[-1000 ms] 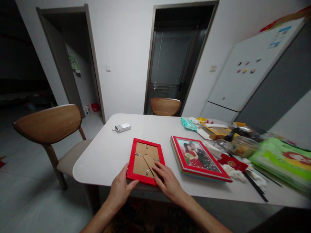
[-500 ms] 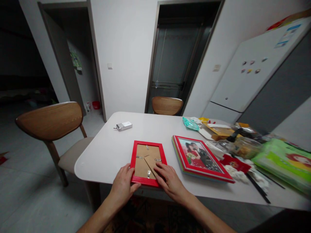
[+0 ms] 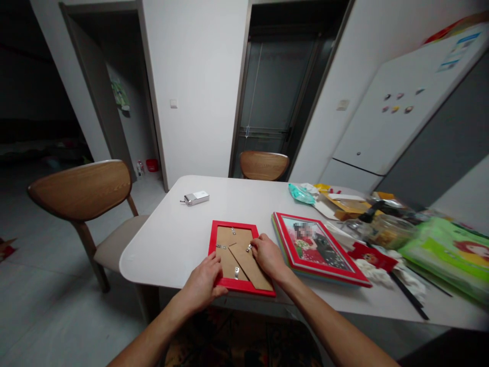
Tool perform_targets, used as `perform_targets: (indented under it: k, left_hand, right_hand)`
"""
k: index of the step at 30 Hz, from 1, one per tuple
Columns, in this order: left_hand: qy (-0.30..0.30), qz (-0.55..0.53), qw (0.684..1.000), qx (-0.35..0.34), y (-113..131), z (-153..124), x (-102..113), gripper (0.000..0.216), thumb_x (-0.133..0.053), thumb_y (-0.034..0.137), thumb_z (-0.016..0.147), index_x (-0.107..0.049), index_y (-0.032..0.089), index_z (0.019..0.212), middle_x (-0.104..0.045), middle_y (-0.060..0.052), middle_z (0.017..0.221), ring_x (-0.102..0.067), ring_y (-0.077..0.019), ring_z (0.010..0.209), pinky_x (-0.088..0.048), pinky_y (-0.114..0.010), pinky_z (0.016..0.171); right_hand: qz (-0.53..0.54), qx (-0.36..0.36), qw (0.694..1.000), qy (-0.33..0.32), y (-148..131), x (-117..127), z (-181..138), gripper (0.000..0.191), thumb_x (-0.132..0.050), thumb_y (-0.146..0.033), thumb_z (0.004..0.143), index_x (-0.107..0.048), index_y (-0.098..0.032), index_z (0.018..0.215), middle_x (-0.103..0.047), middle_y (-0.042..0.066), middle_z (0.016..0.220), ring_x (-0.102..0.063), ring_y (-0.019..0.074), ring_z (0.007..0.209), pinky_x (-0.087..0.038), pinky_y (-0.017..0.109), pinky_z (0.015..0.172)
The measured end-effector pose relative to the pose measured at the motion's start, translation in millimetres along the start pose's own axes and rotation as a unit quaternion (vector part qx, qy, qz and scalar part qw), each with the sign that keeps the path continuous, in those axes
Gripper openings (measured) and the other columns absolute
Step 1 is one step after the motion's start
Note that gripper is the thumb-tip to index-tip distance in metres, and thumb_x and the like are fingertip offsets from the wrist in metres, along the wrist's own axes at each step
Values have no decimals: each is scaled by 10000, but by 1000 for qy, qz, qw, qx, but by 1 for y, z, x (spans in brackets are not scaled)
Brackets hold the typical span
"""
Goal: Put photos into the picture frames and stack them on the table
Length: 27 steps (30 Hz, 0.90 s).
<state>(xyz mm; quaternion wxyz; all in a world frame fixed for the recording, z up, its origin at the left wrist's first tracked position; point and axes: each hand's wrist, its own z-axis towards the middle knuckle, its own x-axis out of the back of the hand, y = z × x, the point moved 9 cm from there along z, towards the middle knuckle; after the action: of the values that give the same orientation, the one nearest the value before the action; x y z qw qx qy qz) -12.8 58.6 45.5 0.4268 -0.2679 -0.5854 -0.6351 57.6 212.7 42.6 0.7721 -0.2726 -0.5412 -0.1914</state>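
A red picture frame (image 3: 234,223) lies face down at the near edge of the table, its brown backing board (image 3: 225,262) upward with a slanted stand flap (image 3: 250,265). My left hand (image 3: 204,283) grips the frame's lower left side, thumb by the bottom edge. At the right inner side, the fingers of my right hand (image 3: 269,255) pinch at a small metal clip (image 3: 249,248). More clips show at the top, the left and the bottom (image 3: 237,273). To the right lies a stack of frames, the top one a red photo frame (image 3: 284,239) with its picture up.
A small silver and white device (image 3: 196,198) lies on the white table (image 3: 160,229) at the far left. Clutter fills the right side: a teal packet (image 3: 301,193), a clear tub (image 3: 389,230), a green package (image 3: 443,250) and black strips (image 3: 410,298). Wooden chairs (image 3: 82,191) stand around it.
My right hand has moved up from the frame's lower right to the right-hand clip, uncovering the stand flap. My left hand still holds the lower left side.
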Motion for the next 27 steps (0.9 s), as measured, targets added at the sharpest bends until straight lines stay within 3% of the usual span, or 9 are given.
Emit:
perform_targets:
  k: [4,7,10,17,23,27]
  left_hand:
    - [7,-18,1000,15,-4,-1,-1,245,-681,219,589,-516,177,764,-481,-109,1173,-320,-254,1186,-328,-407,937]
    - [13,-20,1000,17,-5,-1,-2,242,-683,225,588,-512,181,753,-494,-97,1149,-333,-249,1178,-333,-395,933]
    - [16,-15,1000,17,-5,-1,-2,243,-692,227,579,-509,181,732,-505,-94,1131,-341,-246,1173,-334,-385,934]
    - [6,1,1000,31,-7,-1,-3,250,-694,213,578,-512,163,742,-473,-139,1187,-322,-253,1187,-321,-377,946]
    - [7,-1,1000,31,-9,-1,-5,249,-686,205,584,-513,160,757,-451,-155,1212,-290,-247,1206,-300,-376,963]
    - [7,1,999,33,-7,-1,-5,253,-686,195,579,-514,157,760,-415,-158,1245,-280,-245,1211,-288,-374,973]
  right_hand:
    - [64,74,995,17,-17,8,-17,264,-446,-238,754,-607,-172,953,-547,106,989,-488,199,918,-373,309,798]
    - [149,176,971,-58,-46,3,-34,249,-502,-230,717,-624,-214,934,-524,79,1066,-471,183,974,-362,308,842]
    - [182,220,953,-104,-64,-2,-42,200,-513,-213,708,-655,-248,845,-540,55,1046,-480,175,968,-360,320,844]
    - [157,206,965,-48,-69,-5,-34,128,-542,-215,699,-660,-248,733,-572,31,959,-490,174,917,-353,334,806]
    - [152,157,976,-18,-72,-5,-13,231,-446,-255,768,-617,-199,913,-570,59,968,-486,168,910,-344,287,800]
    - [108,127,986,-19,-83,-17,11,224,-444,-300,772,-632,-203,847,-587,54,861,-497,160,827,-343,255,730]
